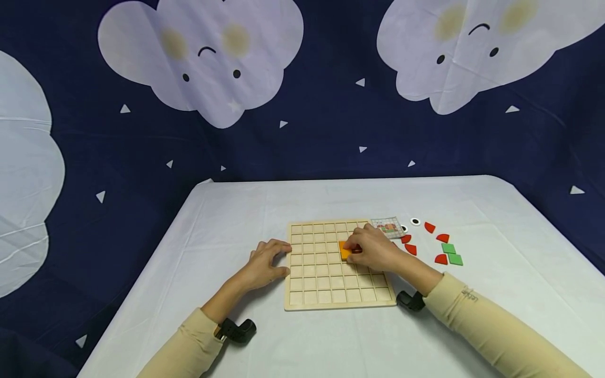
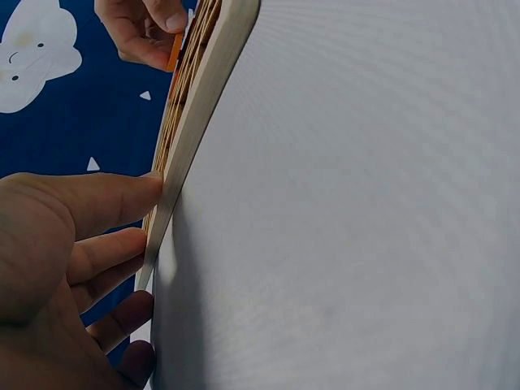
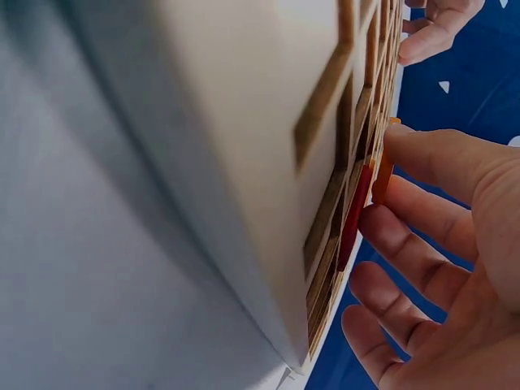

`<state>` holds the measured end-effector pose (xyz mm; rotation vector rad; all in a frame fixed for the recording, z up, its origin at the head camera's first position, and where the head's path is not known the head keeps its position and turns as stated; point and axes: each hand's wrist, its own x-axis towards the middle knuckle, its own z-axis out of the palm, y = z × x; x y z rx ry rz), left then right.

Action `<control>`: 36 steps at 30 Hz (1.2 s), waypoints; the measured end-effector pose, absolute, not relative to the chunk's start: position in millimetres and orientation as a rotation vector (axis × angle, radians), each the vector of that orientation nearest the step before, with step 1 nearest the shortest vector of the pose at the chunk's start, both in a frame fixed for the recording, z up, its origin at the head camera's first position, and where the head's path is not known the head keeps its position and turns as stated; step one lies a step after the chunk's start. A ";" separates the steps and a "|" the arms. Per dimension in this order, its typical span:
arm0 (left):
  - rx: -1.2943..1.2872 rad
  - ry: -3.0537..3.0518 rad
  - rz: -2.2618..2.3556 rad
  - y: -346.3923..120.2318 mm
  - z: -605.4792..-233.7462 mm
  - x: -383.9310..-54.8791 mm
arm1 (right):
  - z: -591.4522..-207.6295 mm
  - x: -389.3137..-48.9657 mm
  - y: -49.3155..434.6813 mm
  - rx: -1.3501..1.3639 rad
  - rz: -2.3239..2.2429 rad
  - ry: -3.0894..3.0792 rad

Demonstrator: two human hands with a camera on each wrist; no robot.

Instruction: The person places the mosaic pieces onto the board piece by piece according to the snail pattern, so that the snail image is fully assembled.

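Tilt at release could be nudging the red piece [image 3: 353, 218]: the right hand [image 1: 378, 251] is pinching an orange tile [image 1: 345, 252] beside it, right of centre on the grid board [image 1: 323, 282]; the relaxed left hand [image 1: 262, 265] is touching the board's left edge.

The white-covered bench [image 1: 501, 241] has rounded far corners and faint creases. Behind the bench rises a navy cloth [image 1: 326, 168], dotted with small white triangles [image 1: 125, 109]. Two pale clouds [image 1: 203, 31] with upside-down faces show above the bench's far edge; a third cloud [image 1: 23, 163] sits beyond its left side.
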<state>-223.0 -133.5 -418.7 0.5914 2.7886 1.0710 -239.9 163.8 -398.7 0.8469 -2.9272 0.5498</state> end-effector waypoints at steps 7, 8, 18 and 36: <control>0.585 2.785 1.083 -133.2 -419.2 -223.1 | -401.2 -239.4 164.3 0.873 0.513 -2.905; 0.585 2.785 1.082 -133.3 -419.4 -223.1 | -401.4 -239.4 164.2 0.877 0.509 -2.902; 0.590 2.792 1.072 -133.5 -419.4 -222.8 | -402.0 -238.4 164.2 0.881 0.503 -2.898; 0.609 2.814 1.055 -132.4 -418.2 -222.4 | -399.9 -236.3 165.4 0.874 0.532 -2.870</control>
